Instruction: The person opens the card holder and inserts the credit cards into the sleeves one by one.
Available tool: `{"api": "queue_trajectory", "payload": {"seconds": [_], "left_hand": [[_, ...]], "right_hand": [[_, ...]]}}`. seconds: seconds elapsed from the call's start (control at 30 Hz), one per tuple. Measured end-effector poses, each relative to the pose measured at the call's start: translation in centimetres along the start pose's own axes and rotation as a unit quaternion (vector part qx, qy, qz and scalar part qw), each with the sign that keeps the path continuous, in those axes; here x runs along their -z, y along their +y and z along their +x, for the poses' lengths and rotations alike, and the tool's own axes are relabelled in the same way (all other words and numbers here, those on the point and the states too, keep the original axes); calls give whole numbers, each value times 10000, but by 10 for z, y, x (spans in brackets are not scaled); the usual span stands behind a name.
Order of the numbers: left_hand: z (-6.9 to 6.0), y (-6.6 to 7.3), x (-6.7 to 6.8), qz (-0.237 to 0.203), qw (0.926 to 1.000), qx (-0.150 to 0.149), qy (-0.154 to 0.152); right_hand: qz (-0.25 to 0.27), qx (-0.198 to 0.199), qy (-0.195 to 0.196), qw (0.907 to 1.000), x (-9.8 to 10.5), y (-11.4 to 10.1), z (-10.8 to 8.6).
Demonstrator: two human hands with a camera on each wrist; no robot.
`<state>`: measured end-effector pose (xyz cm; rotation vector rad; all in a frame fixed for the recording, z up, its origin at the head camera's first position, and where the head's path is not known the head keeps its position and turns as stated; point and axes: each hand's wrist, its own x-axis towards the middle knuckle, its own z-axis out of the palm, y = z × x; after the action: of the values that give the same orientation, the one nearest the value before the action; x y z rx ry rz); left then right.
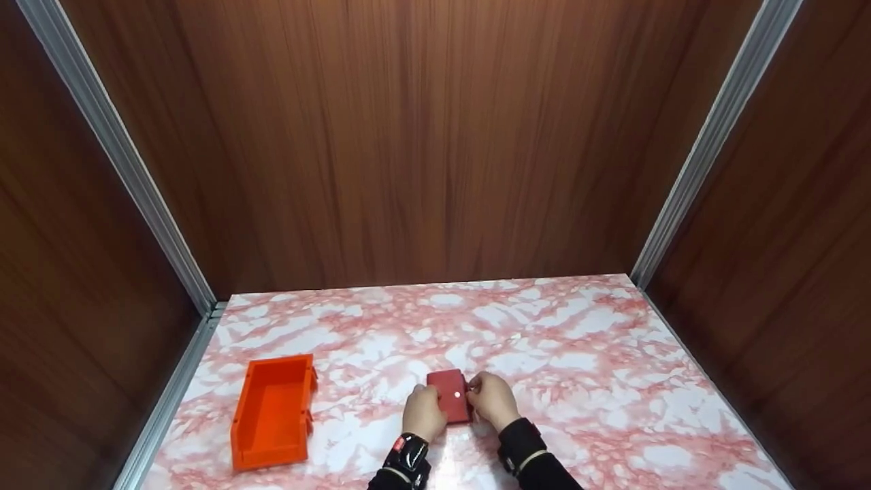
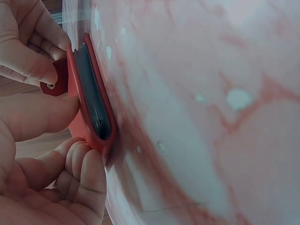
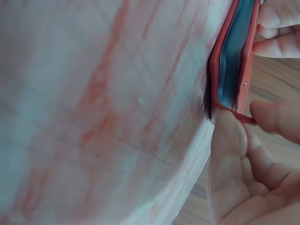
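A small red card wallet [image 1: 446, 388] lies on the marbled tabletop, a pale snap stud showing on its upper face. My left hand [image 1: 423, 415] grips its left side, the thumb on top. At the opposite edge my right hand [image 1: 495, 401] pinches the wallet's strap [image 2: 60, 83], which stands away from the body with its snap showing in the left wrist view. Dark inner sleeves [image 3: 230, 61] are visible between the red covers in the right wrist view. Some fingertips are hidden behind the wallet.
An orange open-topped bin [image 1: 272, 408] stands on the marbled table [image 1: 578, 340] to the left. Brown wood-grain panels [image 1: 408, 136] enclose the back and sides, with metal rails [image 1: 721, 136] at the corners.
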<state>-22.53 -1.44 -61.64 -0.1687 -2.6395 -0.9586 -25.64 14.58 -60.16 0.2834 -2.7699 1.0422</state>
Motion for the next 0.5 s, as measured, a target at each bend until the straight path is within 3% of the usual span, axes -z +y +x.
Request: {"api": "queue_trajectory", "payload": {"seconds": [0.5], "left_hand": [[0, 1, 1, 105, 9999, -127, -17]], "right_hand": [[-669, 549, 570, 9946, -12, -8, 0]]}}
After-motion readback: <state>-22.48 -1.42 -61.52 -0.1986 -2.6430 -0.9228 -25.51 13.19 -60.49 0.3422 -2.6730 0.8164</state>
